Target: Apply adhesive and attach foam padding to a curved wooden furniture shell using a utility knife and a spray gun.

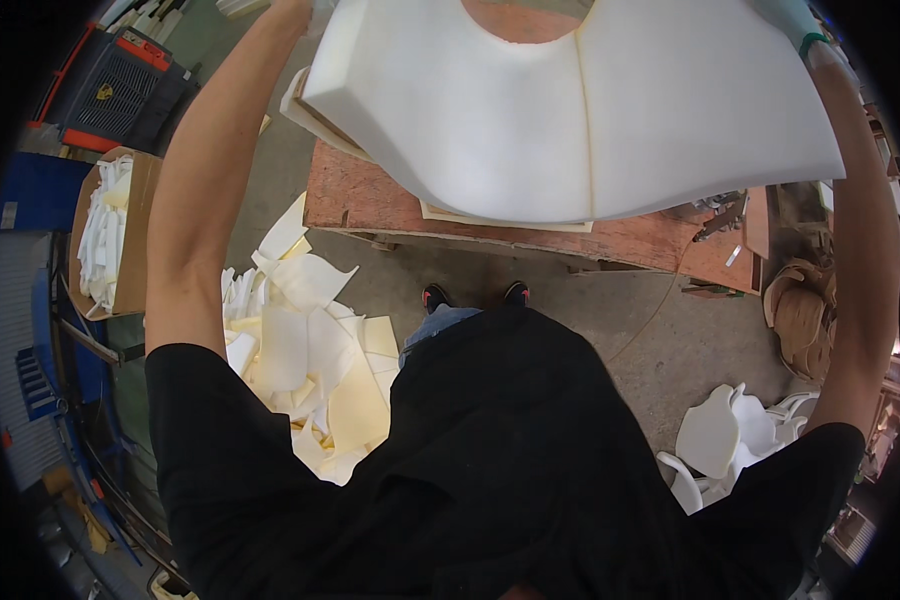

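A large white foam piece (450, 110) spreads over the workbench at the top of the view. Its near edge is curved, a rounded notch is cut into its far side, and a yellowish seam runs down it. My left hand (318, 14) is at its far left corner, mostly cut off by the frame. At the far right edge is my right hand (788, 18), in a pale glove with a green cuff. The fingers of both hands are hidden. Beneath the foam, a cream foam edge (510, 221) and a wood-backed piece (320, 125) stick out.
The reddish wooden workbench (370, 200) carries a dark metal tool (722, 215) at right, with a thin hose hanging down. Foam offcuts (315, 350) heap on the floor at left, white foam pieces (715, 435) at right. A carton (135, 235) of scraps stands far left, brown pieces (800, 310) far right.
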`<state>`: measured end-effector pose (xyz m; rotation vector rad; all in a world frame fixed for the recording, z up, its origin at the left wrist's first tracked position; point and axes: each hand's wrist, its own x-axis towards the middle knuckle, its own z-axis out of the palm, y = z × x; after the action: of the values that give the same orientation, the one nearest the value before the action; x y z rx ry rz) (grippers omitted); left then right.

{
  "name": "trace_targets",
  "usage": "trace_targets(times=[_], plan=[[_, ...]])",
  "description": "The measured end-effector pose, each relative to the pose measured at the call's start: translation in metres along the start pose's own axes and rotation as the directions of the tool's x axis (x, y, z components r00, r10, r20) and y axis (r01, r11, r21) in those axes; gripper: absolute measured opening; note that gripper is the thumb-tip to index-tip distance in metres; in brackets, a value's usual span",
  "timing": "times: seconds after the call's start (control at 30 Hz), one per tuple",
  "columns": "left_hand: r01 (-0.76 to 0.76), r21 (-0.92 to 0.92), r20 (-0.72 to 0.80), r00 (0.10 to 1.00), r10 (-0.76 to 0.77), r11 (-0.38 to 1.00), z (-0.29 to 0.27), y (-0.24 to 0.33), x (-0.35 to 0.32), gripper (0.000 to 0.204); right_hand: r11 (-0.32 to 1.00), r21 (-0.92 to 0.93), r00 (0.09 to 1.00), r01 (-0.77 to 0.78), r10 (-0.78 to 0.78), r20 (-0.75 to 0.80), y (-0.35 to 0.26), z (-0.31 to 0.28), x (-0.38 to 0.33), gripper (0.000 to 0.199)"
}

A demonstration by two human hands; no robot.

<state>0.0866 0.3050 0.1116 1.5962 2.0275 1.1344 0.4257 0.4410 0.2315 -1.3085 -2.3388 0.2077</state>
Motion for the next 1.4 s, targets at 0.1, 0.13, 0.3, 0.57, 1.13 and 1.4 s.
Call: trace_targets(times=[0.1,0.13,0.3,0.57,1.13,1.4], plan=[[0.012,0.003,-0.005,1.0,-0.012,1.0,-0.002,-0.009,0.007,0.042,1.0,0.01,1.0,0.02,-0.02,0.005,0.002,-0.001,0.003,0.028],[0.028,0.007,0.013,1.0,-0.028,1.0,-0.006,-0.017,0.009,0.042,0.998,0.033,0.999,0.049,-0.049,0.013,0.004,-0.001,0.006,0.028],[-0.011,-0.118,-0.002,1.0,0.011,0.993,0.002,-0.012,0.003,0.038,0.997,0.051,0.998,0.065,-0.064,-0.011,0.033,0.01,0.039,0.025],[-0.036,-0.127,-0.021,0.999,0.034,0.991,0.006,-0.023,0.001,0.033,0.972,0.195,0.963,0.13,-0.17,0.207,0.081,0.016,0.083,0.041],[0.016,-0.039,-0.004,1.0,-0.017,0.999,-0.017,-0.002,0.002,0.038,0.994,0.09,0.998,0.065,-0.064,-0.01,0.045,0.01,0.044,0.021],[0.002,0.023,0.028,1.0,-0.003,1.0,-0.039,0.009,0.002,0.041,0.99,0.028,0.988,0.138,-0.135,-0.073,0.05,0.017,0.036,0.025]])
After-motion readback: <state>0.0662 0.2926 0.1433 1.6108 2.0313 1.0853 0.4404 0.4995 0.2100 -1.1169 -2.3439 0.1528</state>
